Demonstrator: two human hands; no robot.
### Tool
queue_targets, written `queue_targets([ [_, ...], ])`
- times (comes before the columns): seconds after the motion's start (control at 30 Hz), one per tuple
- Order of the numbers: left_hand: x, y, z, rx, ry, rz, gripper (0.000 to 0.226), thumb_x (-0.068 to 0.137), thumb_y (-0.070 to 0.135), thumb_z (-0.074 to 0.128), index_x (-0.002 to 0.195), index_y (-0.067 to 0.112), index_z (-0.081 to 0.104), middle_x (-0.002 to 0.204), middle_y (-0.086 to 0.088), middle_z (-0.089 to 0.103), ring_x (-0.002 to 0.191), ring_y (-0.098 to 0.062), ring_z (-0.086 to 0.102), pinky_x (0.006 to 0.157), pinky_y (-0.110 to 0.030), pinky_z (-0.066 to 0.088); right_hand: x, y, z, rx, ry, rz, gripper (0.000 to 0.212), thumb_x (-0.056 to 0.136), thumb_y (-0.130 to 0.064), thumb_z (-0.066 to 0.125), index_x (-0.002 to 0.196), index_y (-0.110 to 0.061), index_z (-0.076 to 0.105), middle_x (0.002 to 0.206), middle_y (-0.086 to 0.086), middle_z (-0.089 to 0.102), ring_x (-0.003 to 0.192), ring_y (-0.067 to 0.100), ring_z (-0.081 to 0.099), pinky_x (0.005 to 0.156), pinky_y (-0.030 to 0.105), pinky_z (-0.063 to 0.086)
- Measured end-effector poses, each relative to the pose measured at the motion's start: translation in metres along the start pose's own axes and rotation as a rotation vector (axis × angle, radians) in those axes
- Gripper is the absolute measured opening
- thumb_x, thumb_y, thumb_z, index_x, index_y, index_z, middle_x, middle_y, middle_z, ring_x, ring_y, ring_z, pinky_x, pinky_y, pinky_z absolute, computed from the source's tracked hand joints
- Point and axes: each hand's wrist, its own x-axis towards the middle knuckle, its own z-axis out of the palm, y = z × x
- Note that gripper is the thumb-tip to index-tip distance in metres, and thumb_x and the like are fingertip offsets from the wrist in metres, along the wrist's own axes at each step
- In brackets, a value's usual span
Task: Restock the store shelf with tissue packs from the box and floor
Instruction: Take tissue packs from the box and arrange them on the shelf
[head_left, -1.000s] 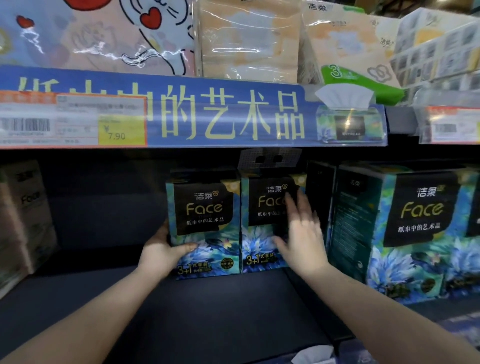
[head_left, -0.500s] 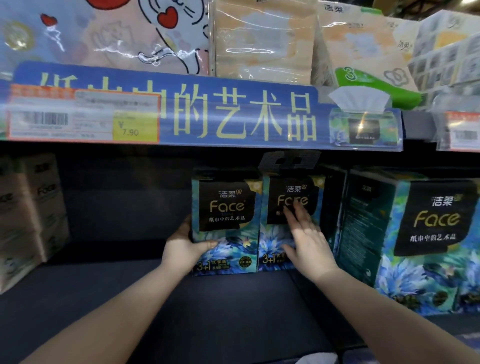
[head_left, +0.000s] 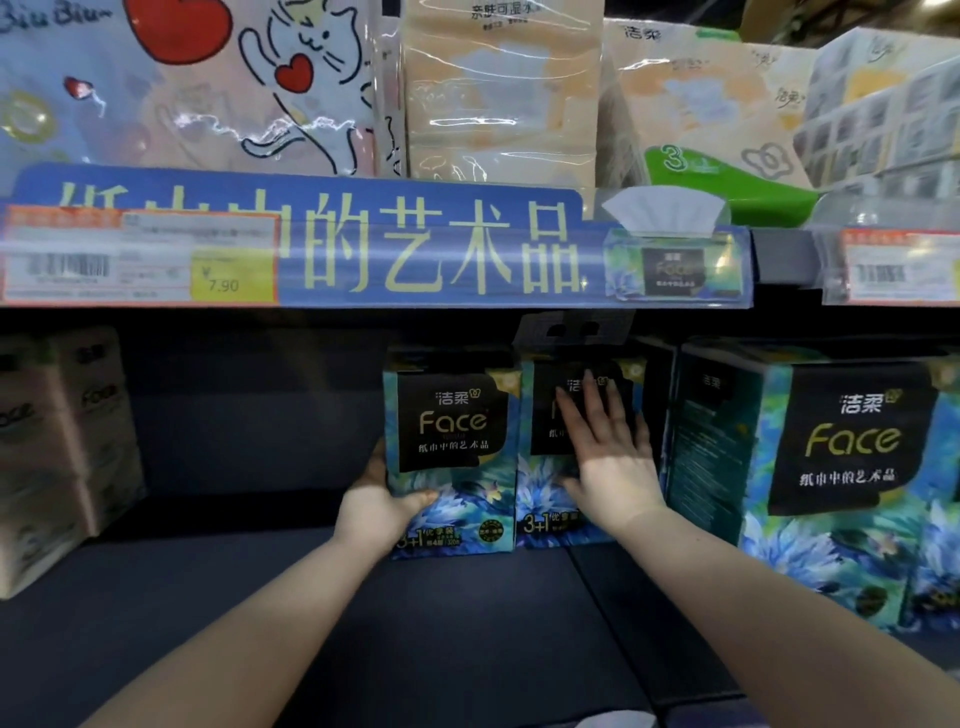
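Two blue floral "Face" tissue packs stand side by side, upright, deep on the dark shelf (head_left: 426, 623). My left hand (head_left: 382, 501) grips the lower left corner of the left pack (head_left: 457, 447), thumb on its front. My right hand (head_left: 605, 452) lies flat with straight fingers against the front of the right pack (head_left: 540, 499). A larger pack of the same design (head_left: 831, 467) stands further forward, just right of my right hand.
Pale beige "Face" packs (head_left: 62, 447) are stacked at the shelf's left end. Overhead, a blue shelf strip (head_left: 415, 249) with price tags carries an upper shelf of tissue bundles (head_left: 498, 93). Bare shelf surface lies between the beige stack and the two packs.
Both hands have pushed the two packs further back on the shelf. The view has shifted left, so everything now sits further right in the frame.
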Motion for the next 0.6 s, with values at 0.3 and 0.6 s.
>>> queue_targets([
  [0.3, -0.008, 0.009, 0.007, -0.044, 0.010, -0.051, 0.080, 0.080, 0.008, 0.072, 0.146, 0.016, 0.026, 0.125, -0.012, 0.060, 0.114, -0.026, 0.057, 0.092, -0.026, 0.043, -0.002, 0.002, -0.004, 0.036, -0.048, -0.005, 0.093, 0.087, -0.029, 0.060, 0.149, -0.031, -0.010, 0.140, -0.007, -0.041, 0.143, 0.025, -0.023, 0.116, 0.050, 0.011],
  [0.6, -0.010, 0.016, 0.011, -0.047, 0.042, -0.166, 0.113, 0.080, 0.011, 0.073, 0.149, 0.020, -0.016, 0.141, -0.012, 0.048, 0.128, -0.027, 0.048, 0.110, -0.038, 0.037, -0.011, 0.005, -0.010, 0.077, -0.066, -0.092, 0.083, 0.089, -0.029, 0.056, 0.150, -0.029, -0.001, 0.157, 0.003, -0.022, 0.145, 0.028, -0.017, 0.117, 0.047, 0.011],
])
